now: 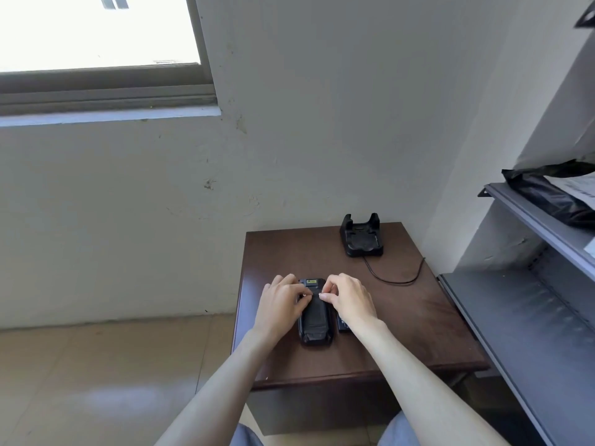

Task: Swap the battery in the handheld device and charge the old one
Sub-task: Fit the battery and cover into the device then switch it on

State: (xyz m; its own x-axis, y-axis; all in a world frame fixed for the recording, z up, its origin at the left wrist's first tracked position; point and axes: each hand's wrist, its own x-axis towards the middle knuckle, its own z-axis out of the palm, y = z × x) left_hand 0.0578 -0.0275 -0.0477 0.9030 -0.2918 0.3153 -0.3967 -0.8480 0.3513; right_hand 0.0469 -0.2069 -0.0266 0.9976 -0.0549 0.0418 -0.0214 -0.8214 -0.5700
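Observation:
A black handheld device (315, 323) lies back-up on the dark brown table (402, 317), its long side pointing away from me. My left hand (283, 300) rests on its upper left edge, my right hand (347, 297) on its upper right, and the thumbs and fingertips of both pinch at the top of the back cover. A black battery (343, 326) lies flat just right of the device, partly hidden under my right wrist. An empty black charging cradle (361, 236) stands at the table's far edge.
The cradle's black cable (396, 280) loops across the table to its right edge. Grey metal shelves (528, 310) stand close on the right, with a black bag (553, 194) on the upper shelf. A wall rises right behind the table; tiled floor lies to the left.

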